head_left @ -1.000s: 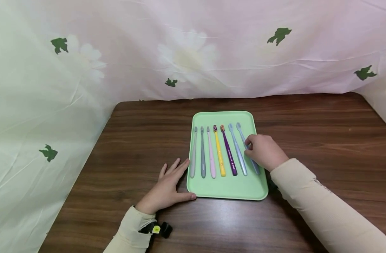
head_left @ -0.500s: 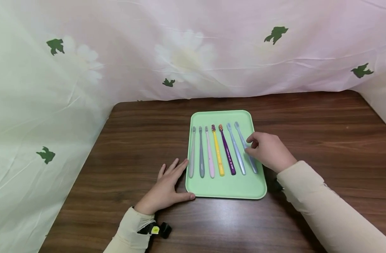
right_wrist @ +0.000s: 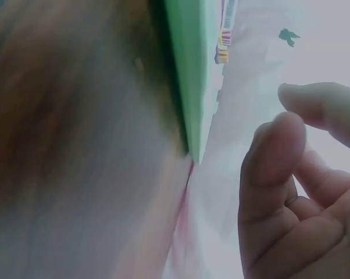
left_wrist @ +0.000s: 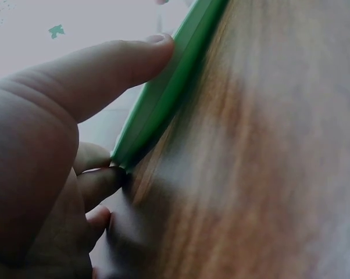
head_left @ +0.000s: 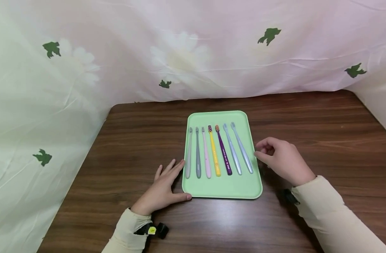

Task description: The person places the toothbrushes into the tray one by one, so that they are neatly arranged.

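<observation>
A pale green tray point(head_left: 222, 188) lies on the table with several toothbrushes in a row, heads at the far end. From left come a light grey toothbrush point(head_left: 188, 158), dark grey toothbrush point(head_left: 198, 160), pink toothbrush point(head_left: 207, 160), yellow toothbrush point(head_left: 215, 154), purple toothbrush point(head_left: 224, 153) and two light blue ones, the rightmost blue toothbrush point(head_left: 243, 151) slanting most. My left hand point(head_left: 161, 193) touches the tray's left edge and near-left corner, fingers spread. Just off the right edge, my right hand point(head_left: 284, 158) holds nothing, its fingers loosely bent; in the right wrist view thumb and forefinger stand apart.
Dark wood-grain table point(head_left: 142, 140) surrounds the tray. A floral cloth point(head_left: 193, 70) with green bird shapes hangs behind the table and along its left side. Each wrist wears a black strap; the left strap point(head_left: 151, 230) bears a yellow label.
My right hand has let go of the rightmost blue toothbrush and moved right, off the tray. That toothbrush now lies fully in view. My left hand keeps its place at the tray.
</observation>
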A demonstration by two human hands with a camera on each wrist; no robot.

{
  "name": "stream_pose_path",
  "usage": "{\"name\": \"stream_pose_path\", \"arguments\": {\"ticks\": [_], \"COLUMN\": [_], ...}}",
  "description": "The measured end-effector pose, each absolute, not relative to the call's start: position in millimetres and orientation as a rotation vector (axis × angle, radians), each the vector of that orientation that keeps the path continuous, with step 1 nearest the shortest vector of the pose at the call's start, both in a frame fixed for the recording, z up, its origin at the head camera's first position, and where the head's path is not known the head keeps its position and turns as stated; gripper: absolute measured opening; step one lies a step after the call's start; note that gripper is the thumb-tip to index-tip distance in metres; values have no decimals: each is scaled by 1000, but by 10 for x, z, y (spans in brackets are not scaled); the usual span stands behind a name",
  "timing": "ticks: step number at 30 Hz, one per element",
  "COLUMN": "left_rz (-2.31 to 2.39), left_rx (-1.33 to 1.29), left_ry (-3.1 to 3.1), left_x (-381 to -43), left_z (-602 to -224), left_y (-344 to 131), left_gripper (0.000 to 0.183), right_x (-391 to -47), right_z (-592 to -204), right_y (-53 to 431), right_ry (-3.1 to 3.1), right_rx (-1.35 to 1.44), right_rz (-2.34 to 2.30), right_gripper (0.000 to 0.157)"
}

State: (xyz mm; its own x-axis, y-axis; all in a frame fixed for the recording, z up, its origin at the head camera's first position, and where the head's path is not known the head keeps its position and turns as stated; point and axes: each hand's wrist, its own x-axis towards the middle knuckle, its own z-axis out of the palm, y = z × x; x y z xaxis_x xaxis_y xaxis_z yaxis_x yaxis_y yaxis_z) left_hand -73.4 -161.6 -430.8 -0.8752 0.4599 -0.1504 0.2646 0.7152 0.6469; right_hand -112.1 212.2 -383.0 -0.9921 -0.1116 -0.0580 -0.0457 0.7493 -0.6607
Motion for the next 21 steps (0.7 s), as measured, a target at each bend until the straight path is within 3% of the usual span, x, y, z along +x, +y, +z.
{"name": "stream_pose_path", "arguments": {"ticks": [21], "left_rz": [905], "left_rx": [564], "left_ry": [2629], "left_x": [-724], "left_z": [-4280], "left_y": [-1683], "left_gripper": [108], "right_x": [-1084], "right_z": [-3898], "right_y": [2260], "right_ry": [2886], "right_rx": [-161], "right_rz": [-1136], "right_gripper": [26]}}
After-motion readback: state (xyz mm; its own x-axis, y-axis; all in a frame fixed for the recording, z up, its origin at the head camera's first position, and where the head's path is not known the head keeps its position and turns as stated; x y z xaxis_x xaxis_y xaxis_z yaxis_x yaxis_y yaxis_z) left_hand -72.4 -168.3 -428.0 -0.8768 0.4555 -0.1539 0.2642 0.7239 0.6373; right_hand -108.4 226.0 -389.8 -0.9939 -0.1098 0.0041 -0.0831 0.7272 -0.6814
